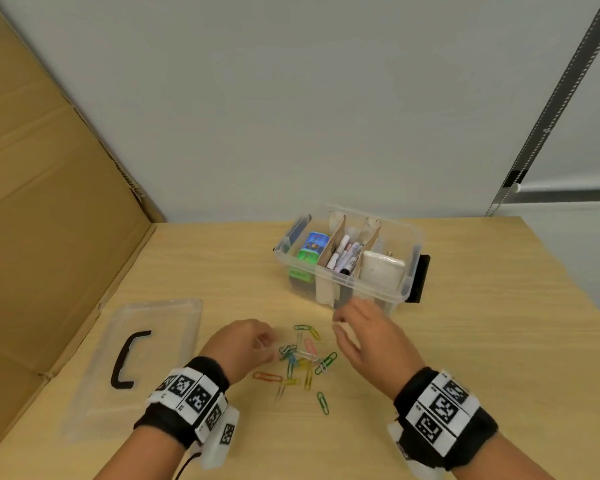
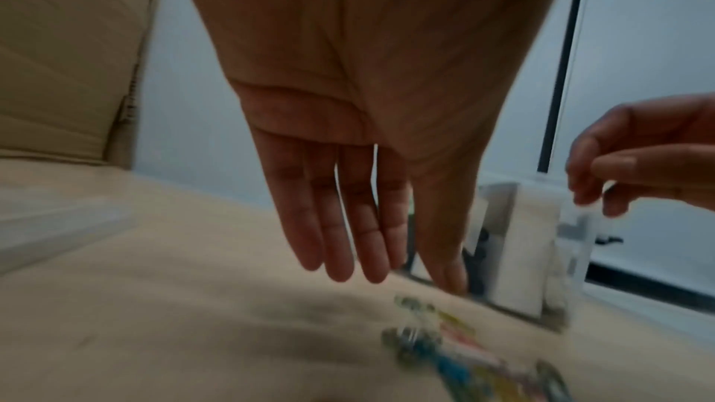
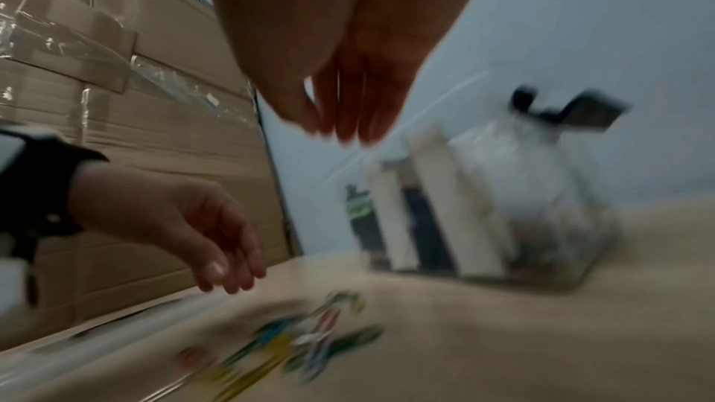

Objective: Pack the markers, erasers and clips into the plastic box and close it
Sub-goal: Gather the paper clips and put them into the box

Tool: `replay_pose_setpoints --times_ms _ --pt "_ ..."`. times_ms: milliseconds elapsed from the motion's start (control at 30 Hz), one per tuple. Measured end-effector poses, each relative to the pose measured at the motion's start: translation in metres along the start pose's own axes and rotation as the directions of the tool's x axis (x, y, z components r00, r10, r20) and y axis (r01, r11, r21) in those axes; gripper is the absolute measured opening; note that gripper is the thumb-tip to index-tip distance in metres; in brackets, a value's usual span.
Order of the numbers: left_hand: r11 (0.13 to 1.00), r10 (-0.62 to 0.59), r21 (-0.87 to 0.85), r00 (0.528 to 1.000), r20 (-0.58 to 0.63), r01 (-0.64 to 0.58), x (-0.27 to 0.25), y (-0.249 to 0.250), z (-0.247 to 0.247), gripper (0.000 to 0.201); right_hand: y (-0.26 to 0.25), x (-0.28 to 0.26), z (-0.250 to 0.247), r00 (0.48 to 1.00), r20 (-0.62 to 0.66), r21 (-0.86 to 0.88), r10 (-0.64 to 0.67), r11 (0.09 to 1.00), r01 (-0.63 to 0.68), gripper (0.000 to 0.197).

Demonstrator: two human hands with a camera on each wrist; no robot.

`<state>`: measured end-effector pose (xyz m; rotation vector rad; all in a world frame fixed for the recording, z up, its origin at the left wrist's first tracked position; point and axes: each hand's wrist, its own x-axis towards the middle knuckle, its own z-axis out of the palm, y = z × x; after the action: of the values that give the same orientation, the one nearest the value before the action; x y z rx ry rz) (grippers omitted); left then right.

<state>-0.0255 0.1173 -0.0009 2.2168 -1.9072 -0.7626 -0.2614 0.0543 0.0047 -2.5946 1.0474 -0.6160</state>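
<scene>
The clear plastic box [image 1: 343,277] stands open at the table's far middle, split by cardboard dividers. Blue and green erasers [image 1: 310,249] fill its left section, markers [image 1: 343,256] the middle, a white block [image 1: 383,268] the right. Several coloured paper clips [image 1: 302,358] lie loose on the table in front of it. My left hand [image 1: 267,341] hovers at the pile's left edge, fingers straight and empty [image 2: 371,271]. My right hand [image 1: 340,327] hangs above the pile's right side, between clips and box, fingers extended [image 3: 336,130], holding nothing I can see. Both wrist views are blurred.
The clear lid [image 1: 160,334] with its black handle [image 1: 125,358] lies flat at the left. A cardboard panel [image 1: 49,202] walls the left side. A black latch [image 1: 420,278] sticks out from the box's right end. Bare wooden table [image 1: 482,341] lies to the right.
</scene>
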Motion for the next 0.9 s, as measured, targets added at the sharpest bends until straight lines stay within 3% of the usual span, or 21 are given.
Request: replay_pose_setpoints --times_ms 33,100,167,333,433,500,600,733,800,900 --pt "1.0 -0.01 -0.02 0.999 0.044 0.011 -0.004 -0.006 0.007 0.021 -0.003 0.0 0.011 0.989 0.146 0.022 0.031 0.999 -0.035 0.03" --pt "0.999 0.001 -0.054 0.994 0.106 0.005 -0.009 -0.014 0.019 0.025 -0.005 0.001 0.031 0.918 0.383 -0.007 0.104 0.994 -0.11 0.037" --pt "0.998 0.028 -0.058 0.993 0.115 -0.022 -0.011 -0.017 0.029 0.025 -0.005 0.004 0.044 0.845 0.509 -0.064 0.163 0.986 -0.152 0.041" --pt "0.998 0.06 -0.026 0.995 0.084 -0.058 -0.007 -0.021 0.033 0.01 -0.012 0.014 0.057 0.823 0.511 -0.136 0.248 0.969 -0.208 0.011" --pt "0.998 0.062 0.027 0.993 0.099 -0.065 -0.004 -0.02 0.034 0.012 -0.016 0.018 0.055 0.783 0.539 -0.199 0.312 0.95 -0.241 0.009" --pt "0.995 0.071 0.059 0.993 0.096 -0.077 -0.002 -0.017 0.035 0.015 -0.019 0.018 0.057 0.758 0.548 -0.252 0.354 0.934 -0.253 0.019" --pt "0.99 0.098 0.096 0.992 0.075 -0.105 0.001 -0.015 0.036 0.016 -0.025 0.017 0.062 0.77 0.497 -0.295 0.4 0.913 -0.283 0.03" --pt "0.988 0.126 -0.094 0.99 0.058 -0.12 0.003 -0.022 0.038 0.012 -0.014 0.014 0.059 0.771 0.449 -0.134 0.452 0.887 -0.442 0.012" --pt "0.954 0.096 -0.289 0.995 0.037 -0.082 0.004 -0.027 0.037 0.014 0.0 0.008 0.056 0.732 0.466 0.164 0.497 0.765 -0.623 0.008" --pt "0.814 -0.007 -0.579 0.998 0.065 0.043 0.002 -0.03 0.036 0.016 0.005 -0.001 0.049 0.659 0.564 0.603 0.498 0.297 -0.74 0.015"
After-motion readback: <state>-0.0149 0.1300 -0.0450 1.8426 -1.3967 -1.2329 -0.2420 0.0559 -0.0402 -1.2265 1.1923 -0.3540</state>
